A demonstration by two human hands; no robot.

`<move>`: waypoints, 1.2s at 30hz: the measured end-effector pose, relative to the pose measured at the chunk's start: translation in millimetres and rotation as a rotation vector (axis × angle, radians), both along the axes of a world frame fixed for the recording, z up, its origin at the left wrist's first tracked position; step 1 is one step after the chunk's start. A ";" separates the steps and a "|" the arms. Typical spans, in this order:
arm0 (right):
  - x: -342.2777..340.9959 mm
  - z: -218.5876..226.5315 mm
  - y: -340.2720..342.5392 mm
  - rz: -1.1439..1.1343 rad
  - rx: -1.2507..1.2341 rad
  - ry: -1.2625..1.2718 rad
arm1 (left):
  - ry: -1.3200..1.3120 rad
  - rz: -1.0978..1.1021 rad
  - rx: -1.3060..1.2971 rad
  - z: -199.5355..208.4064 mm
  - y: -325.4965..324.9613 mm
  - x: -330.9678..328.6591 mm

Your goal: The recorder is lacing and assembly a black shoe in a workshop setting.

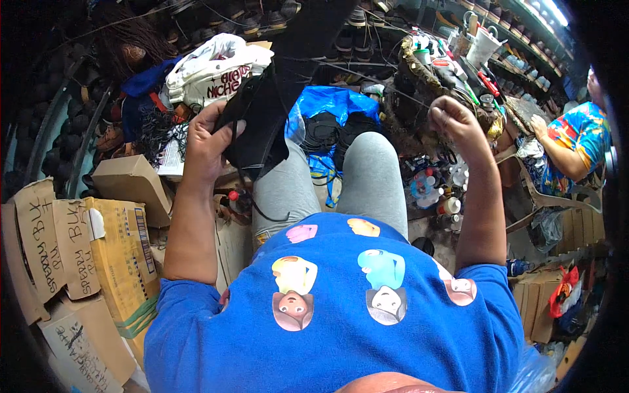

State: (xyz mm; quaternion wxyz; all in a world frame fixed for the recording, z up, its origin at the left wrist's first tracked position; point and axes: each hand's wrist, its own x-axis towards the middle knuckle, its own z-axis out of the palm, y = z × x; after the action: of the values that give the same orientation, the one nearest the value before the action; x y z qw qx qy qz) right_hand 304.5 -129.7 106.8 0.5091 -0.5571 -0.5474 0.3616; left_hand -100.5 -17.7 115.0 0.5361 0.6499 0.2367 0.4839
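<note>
My left hand (211,139) grips a floppy black piece of material (261,134), perhaps a shoe upper, above my left thigh. A thin dark cord hangs from its lower edge. Off to the right, my raised right hand (457,126) has its fingers pinched together on a thin thread (393,85). That thread stretches across from near the black piece. Whether a needle sits between the right fingertips is too small to tell. Between my knees, a blue plastic bag (347,101) lies with round black pieces (321,128) in it.
Cardboard boxes (124,242) are stacked at left. A white printed cloth bag (213,69) lies beyond my left hand. A cluttered tool holder (452,65) stands far right, with bottles (429,193) below. Another person's arm (562,149) is at right. Shoe shelves (517,46) line the back.
</note>
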 end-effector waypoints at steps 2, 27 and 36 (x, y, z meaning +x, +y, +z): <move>9.1 -9.1 1.5 -0.102 0.086 0.085 | 0.115 -0.010 0.034 2.0 7.4 0.6; 2.9 -5.3 -0.4 -0.029 -0.182 0.068 | 0.911 0.333 1.340 -57.1 27.6 -29.1; 167.3 47.2 -111.6 -0.596 0.124 0.004 | 0.889 0.362 1.239 -118.6 43.2 56.5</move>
State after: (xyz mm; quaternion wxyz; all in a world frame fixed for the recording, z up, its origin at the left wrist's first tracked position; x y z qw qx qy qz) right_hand 471.9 -241.2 153.9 0.6270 -0.6603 -0.3797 0.1632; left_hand -44.0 25.5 -3.7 -0.1564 0.9147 0.2183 0.3021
